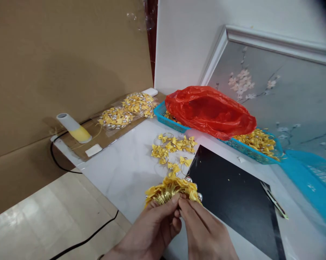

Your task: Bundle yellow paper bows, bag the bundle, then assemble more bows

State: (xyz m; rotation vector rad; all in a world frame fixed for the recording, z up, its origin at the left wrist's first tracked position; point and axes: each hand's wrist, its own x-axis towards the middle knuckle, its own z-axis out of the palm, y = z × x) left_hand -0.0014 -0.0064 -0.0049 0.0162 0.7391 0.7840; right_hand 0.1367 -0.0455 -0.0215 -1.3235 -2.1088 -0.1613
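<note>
My left hand (pixel 157 224) is closed around a bunch of yellow bows (pixel 160 189) that have gold elastic loops and silver beads. The loops gather toward my fingers, while the bows fan outward on the far side. Against the left thumb, my right hand (pixel 203 225) pinches at the near right part of the bunch, its fingertips partly hidden. Just beyond the bunch, several loose bows (pixel 173 144) with the same loops lie on the white tabletop (pixel 119 166).
A black mat (pixel 233 195) lies to the right, with small scissors (pixel 273 200) on its edge. Behind stands a blue basket (pixel 173 124) of bows under a red plastic bag (pixel 208 112). Bagged bows (pixel 127 110) and a yellow-white thread cone (pixel 75 128) sit at the back left.
</note>
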